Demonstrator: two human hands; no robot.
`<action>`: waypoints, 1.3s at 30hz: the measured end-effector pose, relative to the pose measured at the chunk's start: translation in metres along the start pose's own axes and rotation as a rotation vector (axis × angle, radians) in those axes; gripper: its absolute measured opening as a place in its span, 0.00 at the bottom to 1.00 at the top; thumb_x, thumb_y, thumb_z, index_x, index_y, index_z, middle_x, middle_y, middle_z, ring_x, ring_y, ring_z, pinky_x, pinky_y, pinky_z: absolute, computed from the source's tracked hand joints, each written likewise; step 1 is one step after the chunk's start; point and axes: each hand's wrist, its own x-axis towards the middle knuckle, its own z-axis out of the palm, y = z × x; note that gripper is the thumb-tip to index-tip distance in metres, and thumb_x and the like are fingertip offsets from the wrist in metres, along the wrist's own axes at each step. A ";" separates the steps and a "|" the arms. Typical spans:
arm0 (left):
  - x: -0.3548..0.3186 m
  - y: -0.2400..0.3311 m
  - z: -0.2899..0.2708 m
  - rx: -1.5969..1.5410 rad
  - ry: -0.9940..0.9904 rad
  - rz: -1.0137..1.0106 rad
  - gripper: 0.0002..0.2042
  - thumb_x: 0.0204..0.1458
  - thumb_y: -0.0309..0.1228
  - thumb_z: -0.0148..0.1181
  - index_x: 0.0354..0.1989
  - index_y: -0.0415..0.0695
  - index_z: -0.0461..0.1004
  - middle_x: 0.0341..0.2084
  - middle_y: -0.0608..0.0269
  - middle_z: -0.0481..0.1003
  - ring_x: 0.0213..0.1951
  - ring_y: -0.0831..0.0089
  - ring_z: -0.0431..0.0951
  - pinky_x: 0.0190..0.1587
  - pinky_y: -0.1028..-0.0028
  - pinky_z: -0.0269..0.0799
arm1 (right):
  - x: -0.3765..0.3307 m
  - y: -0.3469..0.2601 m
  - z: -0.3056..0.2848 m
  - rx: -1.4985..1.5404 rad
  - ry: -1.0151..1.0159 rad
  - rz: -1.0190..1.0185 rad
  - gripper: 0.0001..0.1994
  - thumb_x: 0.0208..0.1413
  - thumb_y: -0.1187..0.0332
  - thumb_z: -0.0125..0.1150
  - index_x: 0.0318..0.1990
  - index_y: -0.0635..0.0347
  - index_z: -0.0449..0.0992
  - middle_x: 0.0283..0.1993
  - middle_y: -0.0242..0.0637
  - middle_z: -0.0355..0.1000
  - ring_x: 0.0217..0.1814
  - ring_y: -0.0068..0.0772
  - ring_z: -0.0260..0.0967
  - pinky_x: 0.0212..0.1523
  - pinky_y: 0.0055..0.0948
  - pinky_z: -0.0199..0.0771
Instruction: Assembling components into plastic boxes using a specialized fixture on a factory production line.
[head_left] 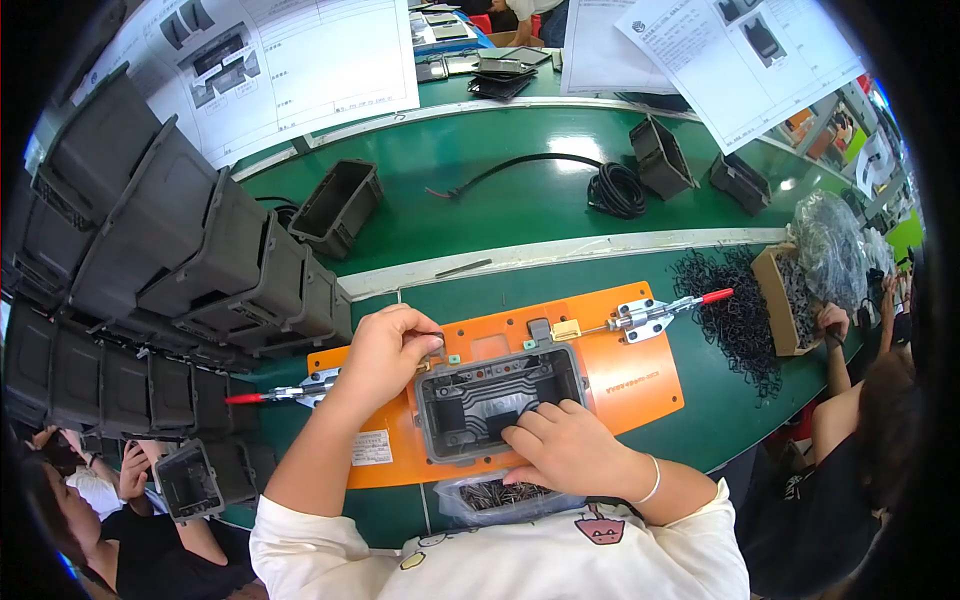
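A dark grey plastic housing (432, 430) lies open side up on an orange fixture plate (630, 375); black pads and curved ribs show inside it. My left hand (390, 345) is at its far left corner, thumb and forefinger pinched on a small dark piece (434, 346), mostly hidden. My right hand (570, 450) lies over the near right rim, curled fingers inside and thumb outside, gripping the wall. Beyond the housing sits a toggle clamp (645, 318) with a red handle; another toggle clamp (300, 388) is at the left.
Grey housings (240, 250) stand stacked high at left. A bag of screws (495, 495) lies near my body. Black bent clips (725, 310) are heaped right, beside a cardboard box (785, 310). A coiled cable (615, 190) lies on the far bench. Other people sit on both sides.
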 end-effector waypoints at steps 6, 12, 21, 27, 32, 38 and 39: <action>-0.002 0.005 0.010 0.032 -0.002 0.005 0.02 0.49 0.15 0.60 0.29 0.33 0.75 0.27 0.63 0.71 0.30 0.77 0.75 0.35 0.76 0.72 | -0.001 -0.002 -0.001 0.000 0.027 0.012 0.23 0.47 0.49 0.63 0.42 0.57 0.74 0.32 0.32 0.67 0.34 0.33 0.67 0.35 0.31 0.63; -0.012 0.006 0.017 0.286 0.109 0.112 0.04 0.45 0.21 0.64 0.27 0.39 0.74 0.28 0.58 0.73 0.34 0.60 0.74 0.42 0.62 0.64 | -0.001 -0.001 0.002 0.015 0.052 0.023 0.22 0.45 0.49 0.64 0.41 0.57 0.75 0.31 0.32 0.67 0.34 0.33 0.67 0.35 0.31 0.63; -0.011 -0.002 0.013 0.460 0.090 0.190 0.08 0.48 0.26 0.63 0.36 0.45 0.71 0.45 0.57 0.68 0.49 0.59 0.68 0.51 0.61 0.59 | -0.002 -0.003 0.003 0.009 0.080 0.028 0.23 0.43 0.51 0.67 0.41 0.58 0.74 0.32 0.32 0.66 0.34 0.33 0.67 0.36 0.32 0.62; -0.004 0.004 0.008 0.417 -0.188 -0.056 0.15 0.56 0.33 0.57 0.50 0.50 0.64 0.49 0.56 0.70 0.56 0.58 0.67 0.57 0.59 0.52 | -0.002 0.002 0.001 0.090 0.309 0.052 0.27 0.41 0.51 0.69 0.45 0.59 0.74 0.39 0.37 0.70 0.42 0.39 0.69 0.42 0.33 0.64; -0.005 -0.005 0.005 0.409 -0.171 0.012 0.14 0.56 0.33 0.56 0.50 0.48 0.64 0.47 0.56 0.72 0.55 0.57 0.69 0.54 0.59 0.54 | 0.018 0.026 -0.015 -0.252 0.374 0.399 0.36 0.42 0.48 0.69 0.57 0.61 0.70 0.66 0.54 0.56 0.68 0.58 0.50 0.57 0.57 0.53; -0.058 0.030 0.034 0.305 0.247 0.684 0.07 0.42 0.23 0.63 0.30 0.43 0.72 0.28 0.61 0.73 0.32 0.61 0.74 0.34 0.68 0.65 | 0.009 0.020 -0.019 -0.253 0.387 0.381 0.25 0.45 0.56 0.69 0.50 0.58 0.75 0.62 0.51 0.60 0.67 0.53 0.55 0.60 0.53 0.55; -0.075 0.033 0.036 0.435 0.127 0.876 0.09 0.37 0.22 0.61 0.30 0.44 0.72 0.25 0.63 0.71 0.31 0.66 0.73 0.31 0.68 0.63 | 0.004 0.009 -0.024 -0.100 0.377 0.311 0.21 0.43 0.60 0.68 0.45 0.58 0.76 0.55 0.48 0.65 0.59 0.50 0.61 0.54 0.49 0.60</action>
